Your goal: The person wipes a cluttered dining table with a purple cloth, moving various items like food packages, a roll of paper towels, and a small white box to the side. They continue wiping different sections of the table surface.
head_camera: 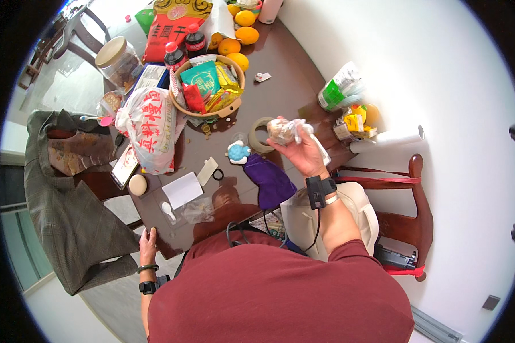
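Observation:
My right hand [302, 150] is raised over the right part of the dark table, its fingers around a clear plastic bag [284, 131] with light brown contents that I cannot make out. Just left of it a roll of tape [262, 135] lies flat. Below are a blue and white toy figure [239, 152] and a purple cloth pouch [271, 180]. My left hand [148, 242] rests at the near left corner of the table, thumb and fingers at the edge. White paper [182, 190], a white plastic spoon [168, 212] and a crumpled clear wrapper [198, 210] lie nearby.
A basket of packaged snacks [236, 105], cola bottles [195, 40] and oranges [246, 35] stand farther back. At the left are a tied plastic bag [152, 128], a phone [125, 166] and a chair with a jacket [90, 227]. A cream backpack [352, 201] sits on the right chair.

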`<state>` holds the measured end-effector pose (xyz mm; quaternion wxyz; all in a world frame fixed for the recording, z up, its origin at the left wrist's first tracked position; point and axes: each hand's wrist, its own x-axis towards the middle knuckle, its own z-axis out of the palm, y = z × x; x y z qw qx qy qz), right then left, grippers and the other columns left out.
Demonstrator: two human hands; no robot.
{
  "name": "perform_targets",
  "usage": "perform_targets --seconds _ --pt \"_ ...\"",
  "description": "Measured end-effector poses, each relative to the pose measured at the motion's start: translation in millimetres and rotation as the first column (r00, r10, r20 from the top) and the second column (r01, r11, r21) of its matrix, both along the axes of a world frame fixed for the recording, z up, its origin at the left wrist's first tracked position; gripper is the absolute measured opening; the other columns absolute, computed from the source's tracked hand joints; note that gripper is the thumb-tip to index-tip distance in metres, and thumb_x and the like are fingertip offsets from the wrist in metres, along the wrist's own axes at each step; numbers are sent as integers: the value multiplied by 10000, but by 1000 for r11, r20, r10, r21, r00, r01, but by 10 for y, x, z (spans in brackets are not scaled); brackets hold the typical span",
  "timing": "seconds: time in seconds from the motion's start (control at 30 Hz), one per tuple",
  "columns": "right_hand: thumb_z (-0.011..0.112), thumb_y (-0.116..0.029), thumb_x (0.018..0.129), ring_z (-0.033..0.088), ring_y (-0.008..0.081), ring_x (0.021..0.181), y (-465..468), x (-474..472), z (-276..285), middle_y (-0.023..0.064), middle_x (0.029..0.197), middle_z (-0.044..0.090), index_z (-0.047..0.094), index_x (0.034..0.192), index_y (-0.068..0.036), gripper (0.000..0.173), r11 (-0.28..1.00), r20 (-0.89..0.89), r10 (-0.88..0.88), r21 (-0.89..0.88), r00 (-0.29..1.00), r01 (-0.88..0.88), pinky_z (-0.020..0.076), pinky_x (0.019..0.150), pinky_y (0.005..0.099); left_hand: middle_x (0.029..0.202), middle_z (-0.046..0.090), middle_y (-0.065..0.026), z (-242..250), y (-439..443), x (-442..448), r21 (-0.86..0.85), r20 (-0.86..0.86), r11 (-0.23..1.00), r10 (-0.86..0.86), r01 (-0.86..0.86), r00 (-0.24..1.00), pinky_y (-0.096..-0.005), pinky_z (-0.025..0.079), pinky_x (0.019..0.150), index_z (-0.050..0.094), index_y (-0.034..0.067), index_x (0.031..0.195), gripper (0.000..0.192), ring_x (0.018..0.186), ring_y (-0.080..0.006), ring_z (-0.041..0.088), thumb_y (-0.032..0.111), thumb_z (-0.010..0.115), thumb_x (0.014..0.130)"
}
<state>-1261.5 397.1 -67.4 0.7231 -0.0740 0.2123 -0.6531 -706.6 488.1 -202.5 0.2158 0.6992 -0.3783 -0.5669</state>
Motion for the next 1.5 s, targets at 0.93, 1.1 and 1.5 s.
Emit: perform_targets --seconds 0.93,1.1,1.5 --pt "682 -181 782 652 302 948 -2171 989 274 154 984 686 703 1036 -82 273 880 -734 -427 -202 -528 -431 514 846 376 1086 663 -133 125 32 -186 -190 85 982 8 8 996 -317 475 852 552 -39 1240 518 961 -175 604 380 594 938" --pt "635 -184 804 642 314 945 -2091 1219 126 138 975 678 707 1036 -136 247 795 -599 -448 73 -664 -602 505 851 404 1140 633 -82 244 6 -194 -116 109 992 -39 52 993 -299 458 884 535 -27 1265 498 1001 -142 569 367 578 962" --pt "649 -118 849 684 267 851 -992 593 622 156 975 691 672 1050 -19 225 851 -787 -479 -309 -388 -426 534 745 332 1091 660 -101 185 26 -204 -172 70 985 7 5 998 -303 474 858 560 -23 1232 475 966 -148 591 356 598 948"
